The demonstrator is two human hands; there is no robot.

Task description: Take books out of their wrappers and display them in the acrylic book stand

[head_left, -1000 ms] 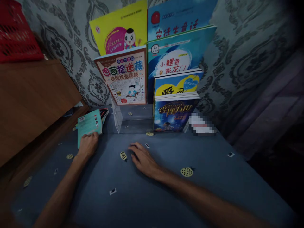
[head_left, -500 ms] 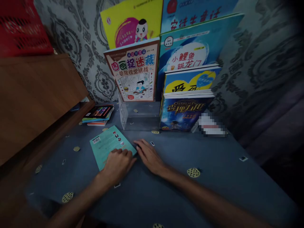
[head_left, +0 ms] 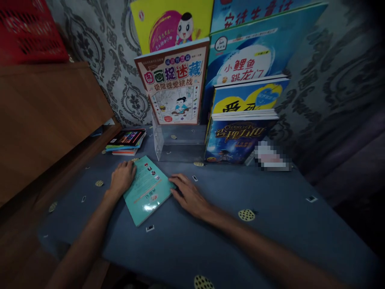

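A teal paperback book (head_left: pixel 147 188) lies flat and slanted on the cloth-covered table, with its back cover up and light glinting near its lower edge. My left hand (head_left: pixel 122 178) rests at its upper left edge, fingers curled over that side and covering the corner. At the opposite corner is my right hand (head_left: pixel 189 196), its thumb and fingers around the book's right tip. Behind the hands stands a clear acrylic book rack (head_left: pixel 180 152). Its left side carries a brown-bordered picture book (head_left: pixel 176 86), and a dark blue book (head_left: pixel 234 140) leans at the front right.
A small stack of books (head_left: pixel 126 140) sits at the table's back left. Taller books, one yellow (head_left: pixel 168 28) and one blue (head_left: pixel 249 56), rise at the back of the rack. A blurred-out white item (head_left: pixel 272 156) lies to its right. A wooden cabinet (head_left: pixel 51 124) borders the left.
My left hand has moved from the book's lower right part to its upper left edge, uncovering the lower cover. The right hand stays at the right corner. The view has shifted slightly.
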